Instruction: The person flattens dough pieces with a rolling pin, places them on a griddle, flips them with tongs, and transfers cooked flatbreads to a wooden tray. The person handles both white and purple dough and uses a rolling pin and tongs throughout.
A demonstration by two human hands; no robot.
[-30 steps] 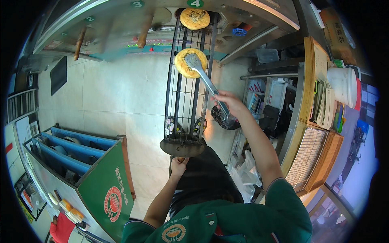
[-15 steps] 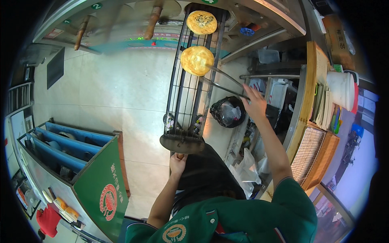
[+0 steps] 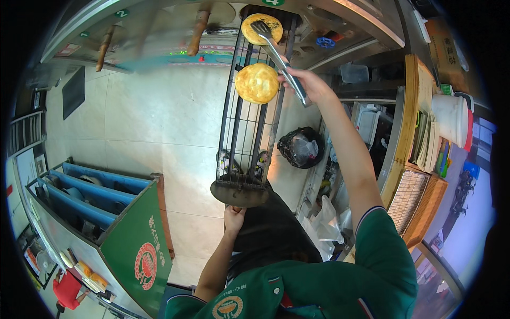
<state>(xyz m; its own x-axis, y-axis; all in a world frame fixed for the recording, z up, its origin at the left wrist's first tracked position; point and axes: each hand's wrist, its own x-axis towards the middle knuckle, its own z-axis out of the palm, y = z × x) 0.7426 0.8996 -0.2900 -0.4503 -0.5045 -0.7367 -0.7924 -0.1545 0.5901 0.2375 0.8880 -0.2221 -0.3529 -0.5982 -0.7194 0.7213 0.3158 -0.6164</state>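
My left hand (image 3: 234, 218) is wrapped round the handle of a long wire baking rack (image 3: 244, 125), just below its dark rounded end plate (image 3: 239, 194). The rack sticks out of an oven opening at the top. Two round golden flatbreads lie on it. The far flatbread (image 3: 249, 34) has dark seeds on top; the near flatbread (image 3: 256, 84) is plain and browned. My right hand (image 3: 305, 85) grips metal tongs (image 3: 287, 66) whose slotted tip rests on or just over the far flatbread. The lower jaw of the tongs is mostly hidden.
More oven drawers with wooden handles (image 3: 199, 33) line the top left. A black-bagged bin (image 3: 301, 148) stands on the floor right of the rack. At the lower left is a green-sided counter (image 3: 133, 250) with blue trays. Shelves with a wooden edge (image 3: 402, 143) run along the right.
The tongs have left the near flatbread and moved away from me to the far one. My right hand has gone up and left with them. The left hand stays on the rack handle.
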